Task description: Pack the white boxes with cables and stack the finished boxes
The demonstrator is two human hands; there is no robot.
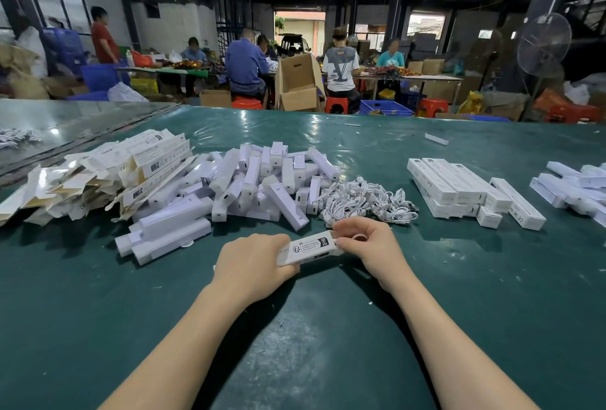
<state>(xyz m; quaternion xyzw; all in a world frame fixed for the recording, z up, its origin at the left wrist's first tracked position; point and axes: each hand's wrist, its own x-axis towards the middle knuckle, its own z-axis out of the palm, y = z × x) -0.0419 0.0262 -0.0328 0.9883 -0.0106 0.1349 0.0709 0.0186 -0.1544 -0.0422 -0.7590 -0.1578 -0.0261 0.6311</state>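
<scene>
Holding the box (308, 248) at the centre of the frame, low over the green table (328, 327), the left hand (252, 262) wraps its fingers round the left end while the right hand (369, 245) pinches the right end, where the flap would be; a white loop shows among the right fingers, likely a cable, though I cannot tell for sure. The box looks like thin card: light, stiff along its length, easily dented at the open end, so the hold is best kept on the long edges near the middle, with only light pressure at the flap. The cables (365, 199), heaped just above the right hand, are soft, coiled and prone to tangle; lifting 1 by its whole coil should keep it from dragging neighbours. The finished boxes (459, 189), stacked right of centre in what looks like 2 layers, appear smooth and could slide, so each new box wants squaring to the layer beneath
</scene>
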